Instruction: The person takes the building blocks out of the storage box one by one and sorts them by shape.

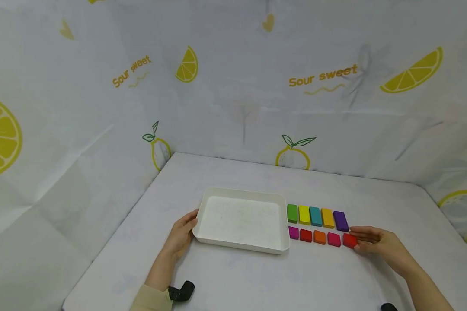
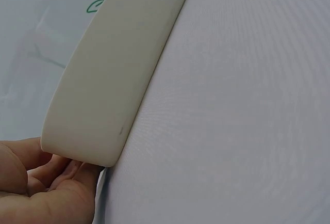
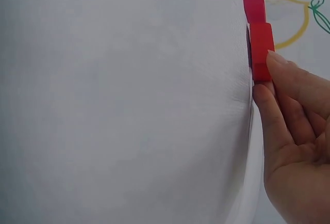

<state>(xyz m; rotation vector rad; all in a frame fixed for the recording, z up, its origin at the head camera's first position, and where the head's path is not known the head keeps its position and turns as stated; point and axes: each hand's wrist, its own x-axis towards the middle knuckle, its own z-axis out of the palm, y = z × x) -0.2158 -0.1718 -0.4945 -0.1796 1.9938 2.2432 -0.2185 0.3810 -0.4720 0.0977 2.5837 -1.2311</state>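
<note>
A shallow white tray [image 1: 241,248] lies on the table in the head view. My left hand [image 1: 183,233] is at its left end, fingertips against the outside of the wall. Up close in the left wrist view, those fingers [image 2: 77,188] bend loosely by the tray's corner. Over on the right, my right hand [image 1: 381,244] pinches the red block [image 1: 349,240] at the right end of the near row. One fingertip overlaps this block's face in the right wrist view, and another finger meets its end. Beside it sits a pink block [image 1: 334,239].
Left of the pink block are an orange block [image 1: 319,237], a darker red block [image 1: 305,235] and a magenta block [image 1: 293,233] by the tray. The far row runs from a green block [image 1: 292,213] to a purple block [image 1: 340,220]. Lemon-printed cloth hangs behind the table.
</note>
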